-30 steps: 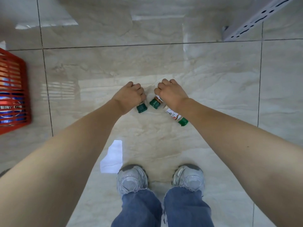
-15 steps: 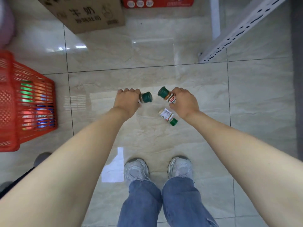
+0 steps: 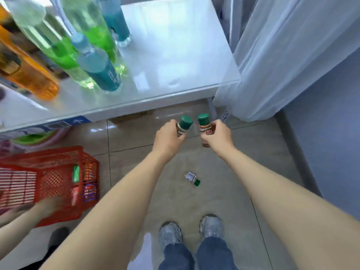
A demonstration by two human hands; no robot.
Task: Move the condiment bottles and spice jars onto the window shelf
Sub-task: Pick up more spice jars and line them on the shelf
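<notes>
Below the front edge of the window shelf (image 3: 175,55), at the centre of the frame, I held two green-capped spice jars upright and side by side. My left hand (image 3: 168,136) was curled round the left jar (image 3: 184,126), and my right hand (image 3: 216,135) was clamped on the right jar (image 3: 204,125), its red label facing the camera. I judged the upright, caps-up hold to be for setting both straight down on the bare right part of the shelf, since the tall coloured bottles (image 3: 81,45) crowded its upper-left stretch.

A third small jar (image 3: 191,178) lay on its side on the floor tiles, lower centre, between my forearms and ahead of my shoes (image 3: 191,230); with both hands full, it looked left for a second trip.

At the left edge, another person's hand (image 3: 49,204) rested against the red basket (image 3: 58,178), which held more packaged goods.

Half a second before, the view had pointed almost wholly at the floor, with the jars tipped outward in my hands, low over the tiles, and the third jar just under my right wrist. By this frame the view had risen to take in the shelf and white curtain (image 3: 282,55), the jars stood vertical, and the floor jar sat well below my hands.
</notes>
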